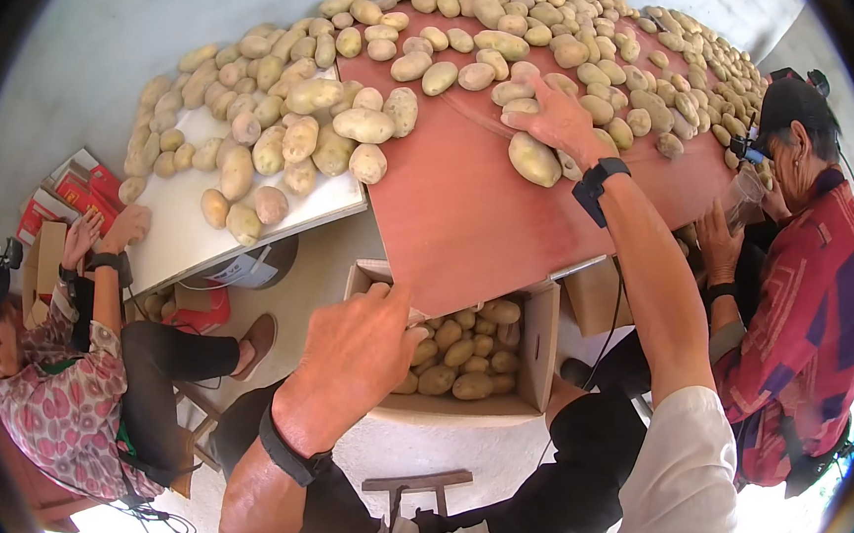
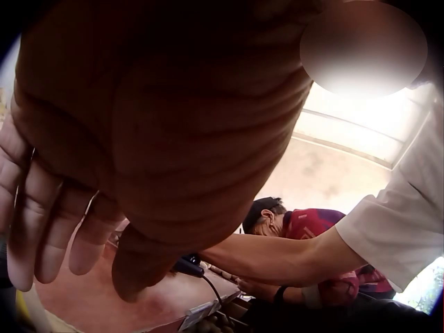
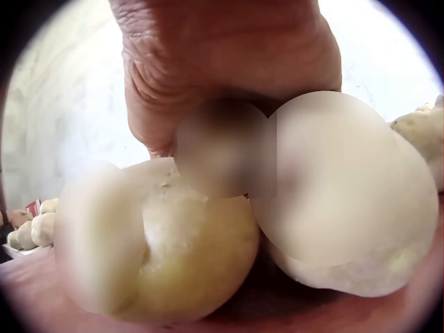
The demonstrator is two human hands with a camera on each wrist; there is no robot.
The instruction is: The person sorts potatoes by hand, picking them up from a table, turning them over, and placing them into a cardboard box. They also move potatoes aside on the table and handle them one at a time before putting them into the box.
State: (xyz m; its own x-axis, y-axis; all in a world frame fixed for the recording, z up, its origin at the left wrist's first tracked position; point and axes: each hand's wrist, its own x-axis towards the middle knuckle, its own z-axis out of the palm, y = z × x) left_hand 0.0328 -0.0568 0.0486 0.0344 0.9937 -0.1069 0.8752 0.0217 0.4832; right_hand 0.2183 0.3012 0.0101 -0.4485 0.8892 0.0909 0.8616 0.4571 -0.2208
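Observation:
Over the red board (image 1: 451, 199), my right hand (image 1: 560, 127) reaches into the near edge of the potato heap. Its thumb and index finger straddle a small potato (image 1: 522, 106) there. A larger potato (image 1: 533, 160) lies just below that hand, with another potato (image 3: 340, 201) beside it, close under the palm in the right wrist view. My left hand (image 1: 356, 356) hovers by the board's near corner, over the left side of a cardboard box (image 1: 540, 344). Its fingers (image 2: 87, 239) hang loosely with nothing in them in the left wrist view. Potatoes (image 1: 465, 353) fill the box's bottom.
A white board (image 1: 178, 219) with heaped potatoes adjoins the red one on the left. One person (image 1: 52, 394) sits at far left, another (image 1: 801, 293) at right by the table. A dark bucket (image 1: 269, 260) stands under the white board. Red boxes (image 1: 76, 188) lie beyond.

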